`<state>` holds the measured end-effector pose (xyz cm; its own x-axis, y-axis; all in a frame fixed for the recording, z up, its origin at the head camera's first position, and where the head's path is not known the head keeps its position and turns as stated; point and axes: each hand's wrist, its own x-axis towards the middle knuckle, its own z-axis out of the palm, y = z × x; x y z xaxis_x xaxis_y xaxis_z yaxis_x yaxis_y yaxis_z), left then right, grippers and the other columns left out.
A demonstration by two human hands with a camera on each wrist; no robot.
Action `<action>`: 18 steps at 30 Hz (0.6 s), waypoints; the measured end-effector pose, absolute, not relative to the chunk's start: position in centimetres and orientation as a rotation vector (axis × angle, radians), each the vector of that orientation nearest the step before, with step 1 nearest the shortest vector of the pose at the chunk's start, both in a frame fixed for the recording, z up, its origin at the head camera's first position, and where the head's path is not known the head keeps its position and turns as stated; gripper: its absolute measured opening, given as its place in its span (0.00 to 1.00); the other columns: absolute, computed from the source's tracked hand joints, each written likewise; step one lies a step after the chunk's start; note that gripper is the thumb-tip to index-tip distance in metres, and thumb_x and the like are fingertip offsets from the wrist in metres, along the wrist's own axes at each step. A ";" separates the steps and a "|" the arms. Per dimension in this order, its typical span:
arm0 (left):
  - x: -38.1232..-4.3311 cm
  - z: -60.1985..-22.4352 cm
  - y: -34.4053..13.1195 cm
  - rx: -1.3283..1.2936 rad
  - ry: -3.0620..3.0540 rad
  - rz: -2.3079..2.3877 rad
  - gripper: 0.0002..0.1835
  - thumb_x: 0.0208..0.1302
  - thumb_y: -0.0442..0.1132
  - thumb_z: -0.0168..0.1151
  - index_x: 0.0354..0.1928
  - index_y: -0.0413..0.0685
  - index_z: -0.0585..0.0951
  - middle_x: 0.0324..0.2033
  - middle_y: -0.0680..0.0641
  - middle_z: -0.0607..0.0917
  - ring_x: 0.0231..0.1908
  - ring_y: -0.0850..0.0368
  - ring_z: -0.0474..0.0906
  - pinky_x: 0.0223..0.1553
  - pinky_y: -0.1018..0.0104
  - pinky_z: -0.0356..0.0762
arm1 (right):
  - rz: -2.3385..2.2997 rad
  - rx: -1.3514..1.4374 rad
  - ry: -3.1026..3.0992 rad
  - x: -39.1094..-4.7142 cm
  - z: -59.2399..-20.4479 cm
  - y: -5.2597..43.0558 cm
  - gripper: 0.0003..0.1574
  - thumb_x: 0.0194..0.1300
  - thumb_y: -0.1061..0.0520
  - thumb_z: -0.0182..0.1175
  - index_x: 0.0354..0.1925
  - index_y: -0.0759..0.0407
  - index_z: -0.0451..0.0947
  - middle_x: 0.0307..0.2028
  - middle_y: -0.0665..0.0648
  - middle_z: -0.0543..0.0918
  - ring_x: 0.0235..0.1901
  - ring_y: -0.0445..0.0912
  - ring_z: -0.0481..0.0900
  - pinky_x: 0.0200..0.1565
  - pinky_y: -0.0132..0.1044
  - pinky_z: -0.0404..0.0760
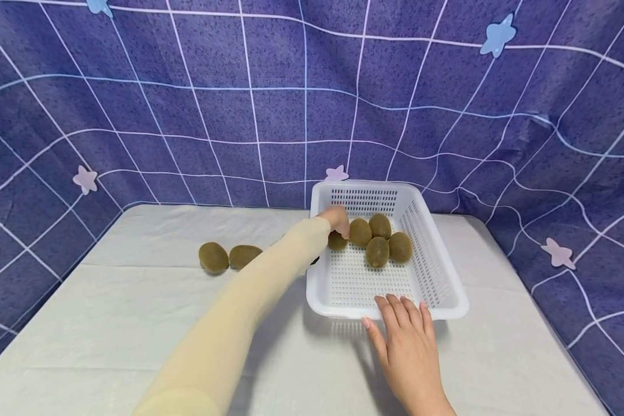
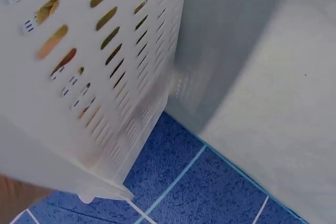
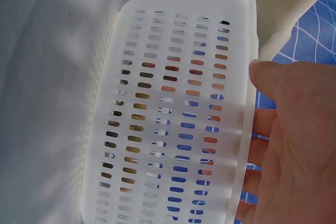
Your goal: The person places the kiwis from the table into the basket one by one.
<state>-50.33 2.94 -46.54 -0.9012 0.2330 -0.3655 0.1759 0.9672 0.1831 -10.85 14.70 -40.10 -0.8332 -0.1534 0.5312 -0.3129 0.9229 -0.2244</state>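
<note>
While our right hand [image 1: 408, 348] hooks its fingers over the near rim of the white basket [image 1: 338, 311], our left hand [image 1: 337, 217] grips a kiwi [image 1: 337, 242] inside; two loose kiwis [image 1: 214, 257] lie to its left on the tabletop [image 1: 130, 323], one lengthwise sideways.

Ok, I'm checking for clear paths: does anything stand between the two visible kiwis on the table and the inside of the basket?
Yes. The left sleeve crosses between those kiwis and the basket in the head view, and the basket's left wall stands between too; they'd probably need lifting over it.
</note>
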 end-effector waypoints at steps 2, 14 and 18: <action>-49.9 -46.3 2.8 0.310 2.767 0.230 0.10 0.47 0.40 0.69 0.30 0.44 0.80 0.30 0.49 0.77 0.28 0.56 0.72 0.25 0.68 0.74 | 0.419 0.334 -2.566 -10.8 -40.1 14.7 0.29 0.68 0.41 0.55 0.57 0.60 0.75 0.54 0.62 0.78 0.58 0.60 0.69 0.65 0.59 0.55; -49.5 -44.7 1.7 0.434 2.860 0.382 0.08 0.38 0.36 0.63 0.25 0.43 0.78 0.28 0.47 0.78 0.26 0.54 0.73 0.22 0.67 0.75 | 0.434 0.341 -2.552 -10.6 -40.0 14.5 0.30 0.69 0.41 0.54 0.57 0.61 0.75 0.54 0.63 0.78 0.58 0.61 0.69 0.64 0.60 0.56; -46.2 -40.7 0.6 0.384 2.791 0.645 0.13 0.39 0.35 0.68 0.29 0.40 0.77 0.30 0.47 0.77 0.22 0.56 0.71 0.19 0.69 0.73 | 0.435 0.342 -2.553 -10.6 -40.0 14.4 0.30 0.68 0.41 0.55 0.57 0.61 0.75 0.54 0.63 0.78 0.58 0.61 0.69 0.64 0.60 0.55</action>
<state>-46.15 0.62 -40.74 -0.9338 0.3081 -0.1819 0.1971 0.8673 0.4572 -10.59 14.45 -39.95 -0.8313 -0.1545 0.5340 -0.3227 0.9163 -0.2373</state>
